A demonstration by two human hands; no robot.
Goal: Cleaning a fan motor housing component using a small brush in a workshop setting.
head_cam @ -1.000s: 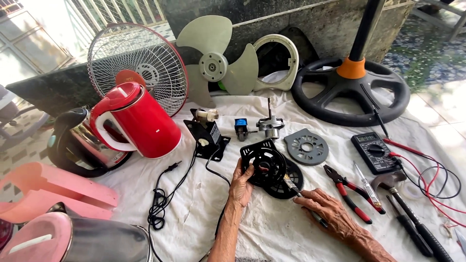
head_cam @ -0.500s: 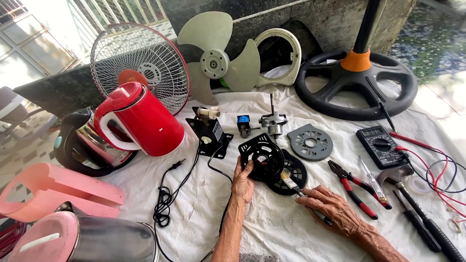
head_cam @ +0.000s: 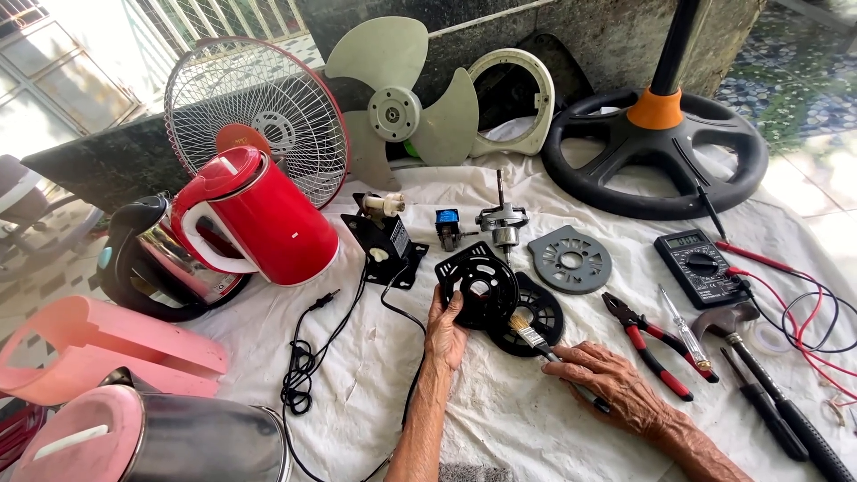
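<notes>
1. Head view, centre: the left hand (head_cam: 445, 332) grips the lower-left edge of a black round motor cover (head_cam: 479, 286), fingers curled about its rim, and holds it tilted up off the white cloth (head_cam: 500, 419).
2. Just right of and partly behind that cover, a second black vented disc (head_cam: 536, 318) lies flat on the cloth.
3. The right hand (head_cam: 610, 386) is closed round the handle of a small paintbrush (head_cam: 534, 338); the bristles point up-left and rest over the flat disc, just beside the held cover.
4. Right of the hands: red-handled pliers (head_cam: 647, 344), a screwdriver (head_cam: 683, 337), a black multimeter (head_cam: 701, 265) with red and black leads, and a grey round plate (head_cam: 569, 259).
5. Above the hands: a small motor with shaft (head_cam: 502, 224) and a black bracketed part (head_cam: 386, 243) with its cord.
6. Left: a red kettle (head_cam: 259, 220) before a wire fan guard (head_cam: 253, 107); a pale fan blade (head_cam: 397, 103) and a black fan base (head_cam: 656, 147) stand behind.
</notes>
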